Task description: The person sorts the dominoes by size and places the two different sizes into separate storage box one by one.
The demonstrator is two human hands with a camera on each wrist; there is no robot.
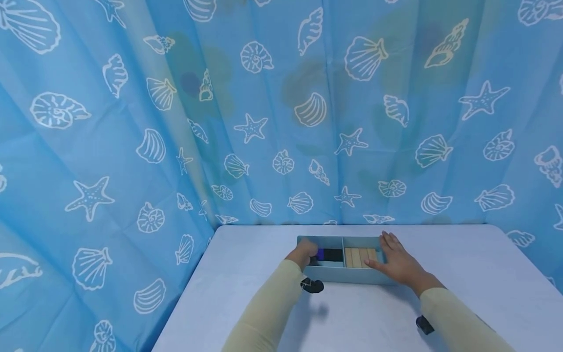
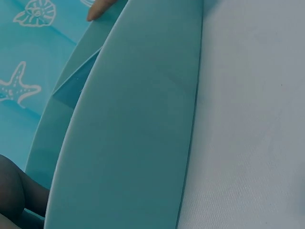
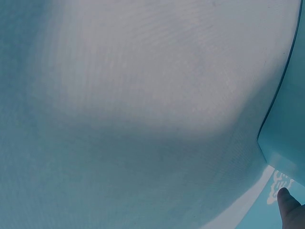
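A blue-grey two-compartment box [image 1: 347, 276] sits near the table's back edge. My left hand [image 1: 304, 252] reaches into its left compartment, where black and purple pieces [image 1: 333, 255] lie beside the fingers. Bent fingers show behind the front wall in the left wrist view, but their tips are hidden, so I cannot tell whether they hold anything. Several pale wooden blocks [image 1: 360, 257] lie side by side in the right compartment. My right hand [image 1: 401, 261] rests at the box's right end with straight fingers, its thumb spread toward the blocks.
A divider [image 1: 343, 252] parts the two compartments. The white table [image 1: 360, 318] extends in front of the box and to both sides. Behind it and at the left hangs a blue curtain [image 1: 281, 132] with white shells and starfish.
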